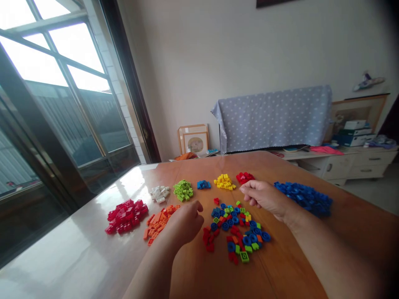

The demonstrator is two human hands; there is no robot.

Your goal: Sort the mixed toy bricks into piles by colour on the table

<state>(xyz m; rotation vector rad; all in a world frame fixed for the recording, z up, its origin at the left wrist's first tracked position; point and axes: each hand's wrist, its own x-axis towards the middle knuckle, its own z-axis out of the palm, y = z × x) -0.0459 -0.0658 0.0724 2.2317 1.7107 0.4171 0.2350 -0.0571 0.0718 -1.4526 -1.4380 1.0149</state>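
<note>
My left hand (188, 220) is over the table beside the orange bricks (160, 221), its fingers curled inward; anything inside them is hidden. At the front edge of the small red pile (245, 177), my right hand (260, 195) is closed with thumb and fingertips together, and I cannot make out what they hold. Between and below both hands lies a mixed heap of toy building bricks (230, 220) in blue, green, red, yellow and orange. A lone red brick (216, 201) sits just beyond that heap.
Sorted piles stand around the brown table (199, 274): crimson bricks (126, 216), white bricks (160, 193), lime green bricks (183, 189), small blue bricks (203, 185), yellow bricks (224, 182) and a large blue pile (304, 198) at right. A low cabinet (339, 166) stands behind.
</note>
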